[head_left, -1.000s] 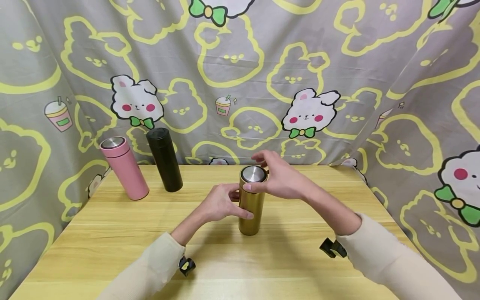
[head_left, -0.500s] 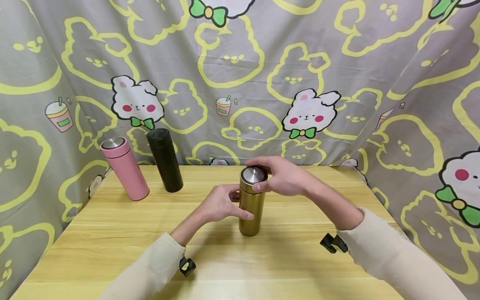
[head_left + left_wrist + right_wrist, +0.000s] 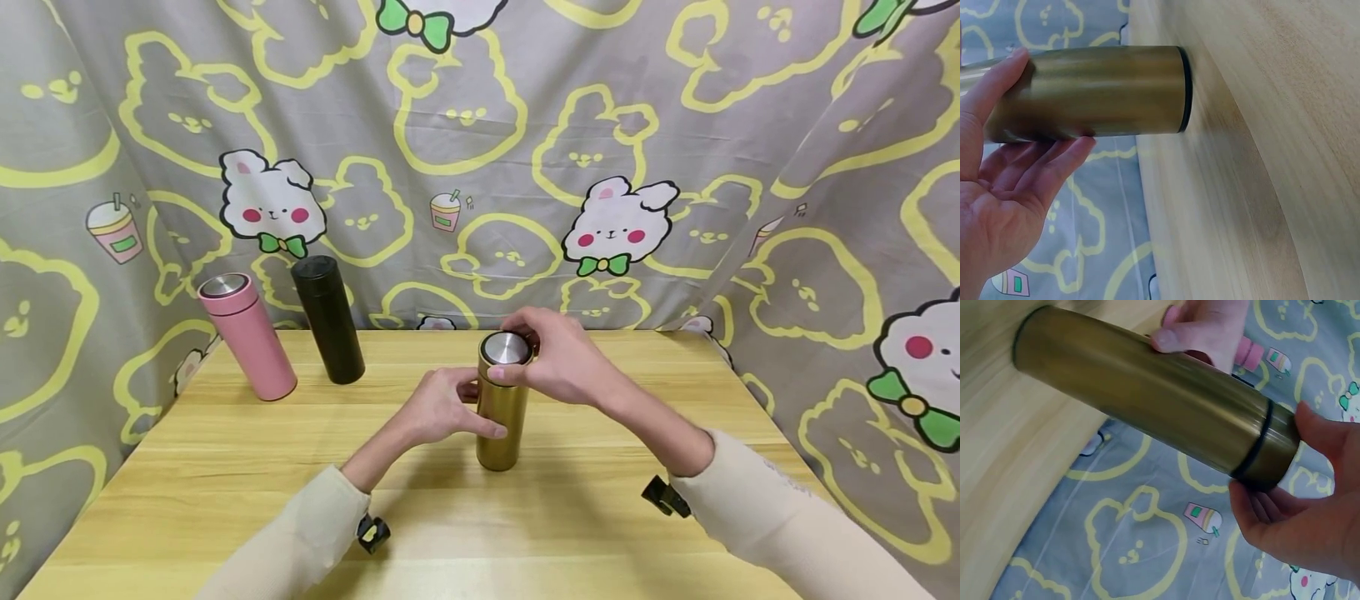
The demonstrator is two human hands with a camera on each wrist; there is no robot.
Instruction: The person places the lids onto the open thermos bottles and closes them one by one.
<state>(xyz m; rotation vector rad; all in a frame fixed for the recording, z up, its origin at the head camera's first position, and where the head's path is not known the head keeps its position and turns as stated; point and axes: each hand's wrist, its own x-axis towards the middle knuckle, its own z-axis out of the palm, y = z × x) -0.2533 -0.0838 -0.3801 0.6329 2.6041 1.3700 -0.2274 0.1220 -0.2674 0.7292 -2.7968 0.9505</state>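
Observation:
A gold thermos [image 3: 501, 425] stands upright near the middle of the wooden table. My left hand [image 3: 438, 407] grips its body from the left, the thumb across the front and the fingers behind, as the left wrist view also shows. At the top, my right hand [image 3: 566, 358] holds the lid [image 3: 507, 348], which has a silver disc on top, between thumb and fingers. In the right wrist view a dark ring separates the gold lid [image 3: 1282, 434] from the body, and lid and body sit together.
A pink thermos [image 3: 251, 342] and a black thermos [image 3: 330, 321] stand upright at the back left of the table [image 3: 450, 533]. A patterned curtain [image 3: 480, 167] hangs behind and at both sides. Each sleeve has a black clip-like piece [image 3: 666, 497] at the cuff.
My right hand's fingers moved to the left around the lid, then turned back, with the thumb again at the lid's front left. The left hand and the thermos stay in place.

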